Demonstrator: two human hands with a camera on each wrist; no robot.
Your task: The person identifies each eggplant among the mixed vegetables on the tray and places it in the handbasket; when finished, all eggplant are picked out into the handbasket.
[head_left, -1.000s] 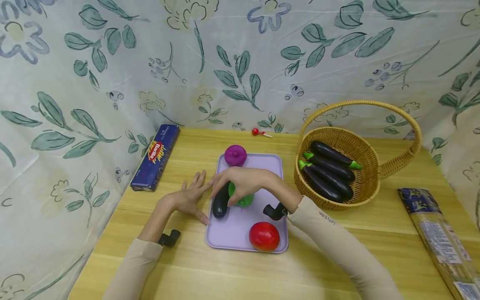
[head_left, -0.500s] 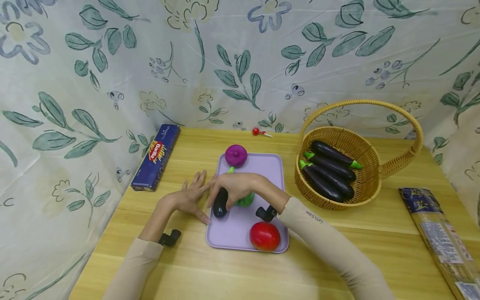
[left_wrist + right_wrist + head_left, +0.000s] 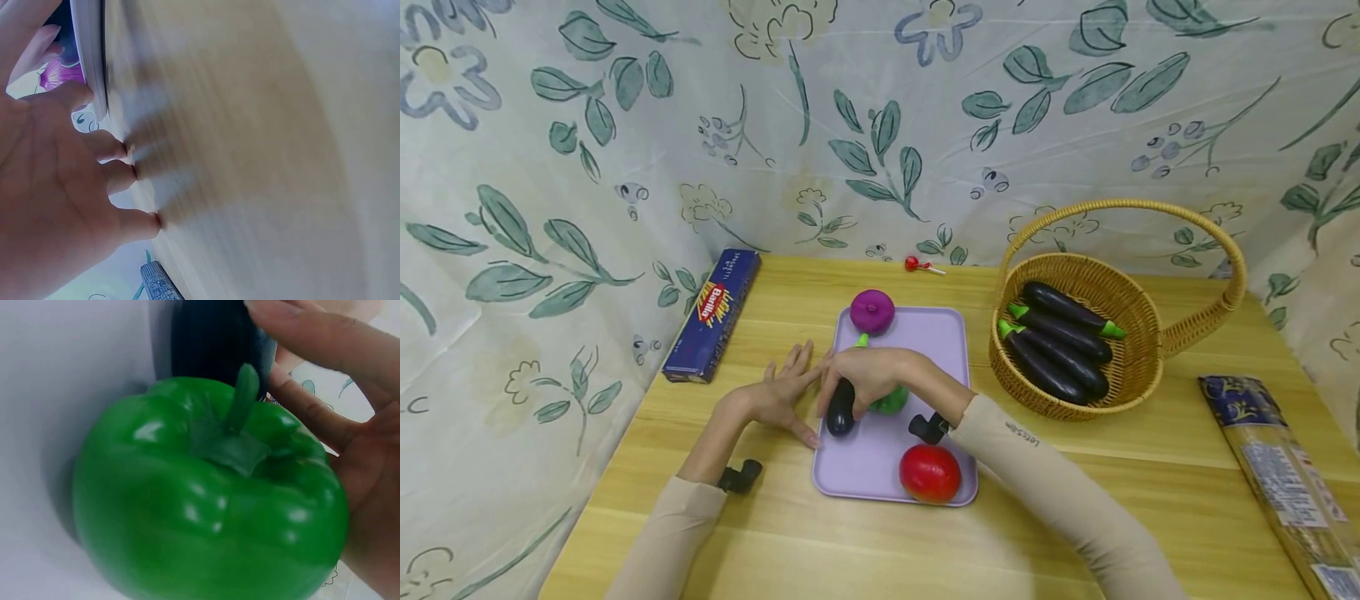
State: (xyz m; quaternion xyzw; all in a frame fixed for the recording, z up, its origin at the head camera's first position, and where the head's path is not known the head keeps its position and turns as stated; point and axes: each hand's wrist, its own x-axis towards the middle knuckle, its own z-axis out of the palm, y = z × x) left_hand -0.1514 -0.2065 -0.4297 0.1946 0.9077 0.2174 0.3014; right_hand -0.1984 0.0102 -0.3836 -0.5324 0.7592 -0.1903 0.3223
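Note:
On a lilac tray (image 3: 880,471) lies a dark eggplant (image 3: 840,412), its green stem pointing to the back. My right hand (image 3: 874,377) reaches over it from the right and holds it, thumb on one side and fingers on the other; the hand hides its middle. A green bell pepper (image 3: 206,506) sits right beside the eggplant, partly under my right hand in the head view. My left hand (image 3: 778,402) is spread at the tray's left edge, its thumb by the rim. In the left wrist view several of its fingertips (image 3: 150,225) touch the table.
A purple onion (image 3: 872,312) and a red round fruit (image 3: 929,473) share the tray. A wicker basket (image 3: 1150,333) with several eggplants stands right. Around are a blue spaghetti box (image 3: 711,317), a lollipop (image 3: 913,263), a pasta packet (image 3: 1273,467) and a floral curtain (image 3: 880,108).
My right hand has shifted slightly toward me and left, closing round the eggplant, whose green stem has come into view behind the hand. My left hand has stayed put.

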